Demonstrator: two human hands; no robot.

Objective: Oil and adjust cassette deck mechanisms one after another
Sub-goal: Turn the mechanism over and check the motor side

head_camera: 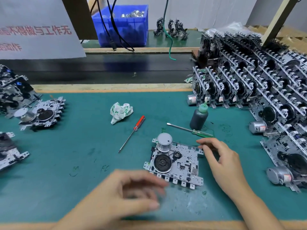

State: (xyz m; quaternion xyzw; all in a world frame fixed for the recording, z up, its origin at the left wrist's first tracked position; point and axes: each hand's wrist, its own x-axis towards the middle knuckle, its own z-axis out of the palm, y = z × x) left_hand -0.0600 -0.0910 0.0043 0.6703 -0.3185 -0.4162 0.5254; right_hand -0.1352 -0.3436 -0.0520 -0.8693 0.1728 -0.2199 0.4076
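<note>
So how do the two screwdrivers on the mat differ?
The red-handled screwdriver has a thin shaft and lies left of the mechanism, steeply angled. The green-handled screwdriver has a thicker, flat-tipped shaft and lies nearly level beside the oil bottle. Both lie untouched on the green mat.

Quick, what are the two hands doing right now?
Left hand: blurred, fingers loosely curled, holds nothing, so open.
Right hand: open, fingertips at the edge of the cassette deck mechanism; it holds nothing.
</note>
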